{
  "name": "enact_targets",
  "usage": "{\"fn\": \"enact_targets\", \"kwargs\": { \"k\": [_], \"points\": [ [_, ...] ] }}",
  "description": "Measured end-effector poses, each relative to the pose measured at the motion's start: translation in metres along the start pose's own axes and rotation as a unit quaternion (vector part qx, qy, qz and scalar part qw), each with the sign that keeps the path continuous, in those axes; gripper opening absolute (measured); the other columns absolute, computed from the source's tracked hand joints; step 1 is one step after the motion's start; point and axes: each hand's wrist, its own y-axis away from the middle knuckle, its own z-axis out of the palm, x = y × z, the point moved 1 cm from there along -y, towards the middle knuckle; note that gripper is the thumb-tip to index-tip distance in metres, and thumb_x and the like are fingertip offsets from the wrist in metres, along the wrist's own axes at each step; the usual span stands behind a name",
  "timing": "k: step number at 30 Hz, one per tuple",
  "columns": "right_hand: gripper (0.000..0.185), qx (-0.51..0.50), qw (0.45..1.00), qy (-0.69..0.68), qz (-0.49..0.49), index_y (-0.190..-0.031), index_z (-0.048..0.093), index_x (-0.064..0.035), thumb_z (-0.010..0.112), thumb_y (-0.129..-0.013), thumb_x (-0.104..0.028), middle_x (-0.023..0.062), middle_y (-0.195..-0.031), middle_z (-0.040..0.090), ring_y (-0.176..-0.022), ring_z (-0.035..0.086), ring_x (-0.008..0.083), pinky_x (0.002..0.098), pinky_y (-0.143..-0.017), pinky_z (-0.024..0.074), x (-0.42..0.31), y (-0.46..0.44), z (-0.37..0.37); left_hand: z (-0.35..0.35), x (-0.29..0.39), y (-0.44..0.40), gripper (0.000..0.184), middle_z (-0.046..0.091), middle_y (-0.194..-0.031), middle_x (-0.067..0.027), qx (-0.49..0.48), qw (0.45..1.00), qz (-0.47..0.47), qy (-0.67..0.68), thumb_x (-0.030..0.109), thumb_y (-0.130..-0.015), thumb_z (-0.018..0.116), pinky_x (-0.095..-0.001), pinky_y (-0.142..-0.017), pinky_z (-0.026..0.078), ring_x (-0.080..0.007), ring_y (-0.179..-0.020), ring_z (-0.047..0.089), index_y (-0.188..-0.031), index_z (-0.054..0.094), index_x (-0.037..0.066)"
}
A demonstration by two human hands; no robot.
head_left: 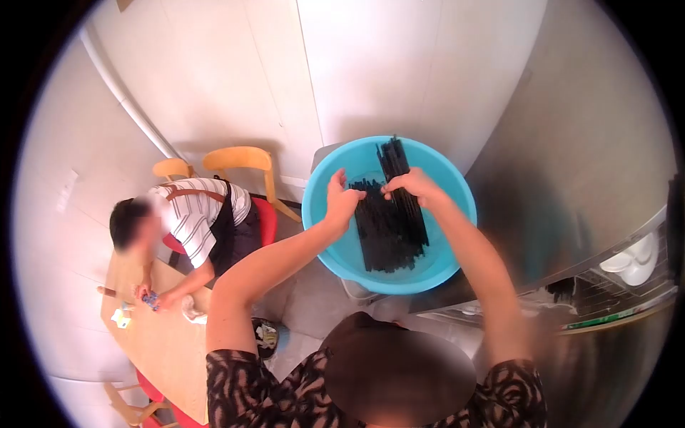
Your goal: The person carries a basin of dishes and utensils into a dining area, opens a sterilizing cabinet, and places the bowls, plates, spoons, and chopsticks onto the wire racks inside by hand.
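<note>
A light-blue round basin (314, 232) holds many thin black sticks that look like chopsticks (385, 239), lying side by side in a thick pile. My right hand (414, 187) grips a bundle of black chopsticks (394, 158), which slants across the right part of the pile and rises toward the basin's far rim. At the pile's upper left, my left hand (342, 200) has its thumb near the chopstick ends, with the fingers raised and apart. The undersides of both hands are hidden.
Left of me, another person (203, 221) sits at a wooden table (160, 342), their hands on a small blue item (150, 299). Wooden chairs (242, 158) stand beside the wall. A dish rack (621, 292) with white dishes is at right. A bin (267, 337) stands on the floor.
</note>
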Motion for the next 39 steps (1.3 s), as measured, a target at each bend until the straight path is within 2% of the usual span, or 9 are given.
{"fn": "enact_targets", "kwargs": {
  "k": [2, 4, 7, 14, 20, 27, 29, 35, 39],
  "points": [
    [0.017, -0.025, 0.994, -0.089, -0.052, -0.083, 0.062, 0.0038, 0.068, -0.069, -0.004, 0.0101, -0.075, 0.063, -0.07, 0.061, 0.0194, 0.0306, -0.067, 0.0486, -0.01, 0.019, -0.001, 0.003, 0.014, 0.009, 0.079, 0.041, -0.123, -0.0158, -0.071, 0.996, 0.008, 0.052, -0.002, -0.068, 0.062, -0.0344, -0.094, 0.039, -0.0274, -0.116, 0.043, -0.137, 0.023, 0.001],
    [0.02, -0.024, 0.991, -0.112, -0.071, -0.086, 0.062, 0.0027, 0.068, -0.07, -0.005, 0.01, -0.08, 0.063, -0.075, 0.061, 0.0189, 0.0306, -0.069, 0.0483, -0.012, 0.042, 0.006, 0.017, 0.021, 0.019, 0.082, 0.043, -0.122, -0.013, -0.294, 0.925, -0.018, 0.241, -0.002, -0.067, 0.068, -0.0355, -0.094, 0.039, -0.0246, -0.116, 0.043, -0.136, 0.023, 0.004],
    [0.03, -0.04, 0.988, -0.121, -0.083, -0.098, 0.061, -0.0001, 0.07, -0.072, -0.012, 0.0093, -0.093, 0.063, -0.086, 0.059, 0.0172, 0.0304, -0.075, 0.0473, 0.0, 0.061, 0.008, 0.039, 0.029, 0.04, 0.069, 0.044, -0.124, -0.0092, -0.397, 0.884, -0.038, 0.244, -0.006, -0.071, 0.062, -0.0366, -0.094, 0.038, -0.0223, -0.115, 0.044, -0.131, 0.031, 0.006],
    [0.043, 0.083, 0.947, 0.099, -0.294, -0.1, 0.056, -0.0005, 0.074, -0.069, -0.025, 0.0078, -0.088, 0.06, -0.084, 0.058, 0.0169, 0.0305, -0.078, 0.0466, 0.0, 0.091, -0.005, 0.062, 0.022, 0.046, 0.028, 0.061, -0.09, -0.0046, -0.452, 0.864, -0.086, 0.203, -0.004, -0.069, 0.065, -0.0313, -0.082, 0.044, -0.0155, -0.092, 0.057, -0.095, 0.059, 0.003],
    [0.051, 0.007, 0.95, 0.167, -0.263, -0.105, 0.052, -0.0008, 0.074, -0.067, -0.026, 0.0091, -0.093, 0.057, -0.09, 0.055, 0.018, 0.0329, -0.082, 0.0453, -0.013, 0.107, -0.021, 0.077, 0.022, 0.071, 0.028, 0.063, -0.091, -0.0063, -0.327, 0.931, 0.018, 0.162, -0.001, -0.068, 0.069, -0.0292, -0.076, 0.046, -0.0162, -0.085, 0.059, -0.094, 0.06, 0.0],
    [0.073, 0.038, 0.951, 0.122, -0.283, -0.126, 0.04, 0.0007, 0.074, -0.07, -0.031, 0.0135, -0.11, 0.055, -0.104, 0.052, 0.022, 0.0339, -0.091, 0.0408, 0.015, 0.093, -0.025, 0.071, 0.021, 0.059, 0.032, 0.061, -0.096, -0.0063, -0.327, 0.911, -0.026, 0.249, -0.002, -0.069, 0.067, -0.0295, -0.079, 0.046, -0.015, -0.089, 0.058, -0.1, 0.059, -0.001],
    [0.075, 0.036, 0.947, 0.105, -0.302, -0.129, 0.038, 0.0004, 0.073, -0.071, -0.032, 0.0144, -0.112, 0.054, -0.106, 0.052, 0.0226, 0.0339, -0.092, 0.0401, 0.015, 0.093, -0.022, 0.068, 0.02, 0.053, 0.032, 0.061, -0.098, -0.0062, -0.353, 0.924, 0.005, 0.149, -0.003, -0.07, 0.065, -0.0296, -0.079, 0.046, -0.0148, -0.09, 0.058, -0.101, 0.058, 0.0],
    [0.078, 0.108, 0.953, 0.038, -0.28, -0.132, 0.034, 0.0006, 0.072, -0.073, -0.034, 0.0182, -0.122, 0.046, -0.112, 0.048, 0.0264, 0.0359, -0.097, 0.0369, 0.012, 0.088, -0.005, 0.065, 0.025, 0.056, 0.031, 0.061, -0.096, -0.0053, -0.393, 0.913, 0.041, 0.1, -0.003, -0.071, 0.066, -0.0301, -0.08, 0.047, -0.014, -0.091, 0.057, -0.101, 0.058, 0.0],
    [0.071, 0.209, 0.908, 0.201, -0.301, -0.135, 0.029, -0.0009, 0.066, -0.08, -0.027, 0.0148, -0.117, 0.05, -0.109, 0.049, 0.0237, 0.036, -0.097, 0.0366, 0.01, 0.085, 0.003, 0.069, 0.018, 0.056, 0.034, 0.061, -0.095, -0.0053, -0.347, 0.929, 0.029, 0.122, 0.002, -0.07, 0.07, -0.0289, -0.081, 0.045, -0.0133, -0.091, 0.057, -0.101, 0.058, 0.0]
  ]
}}
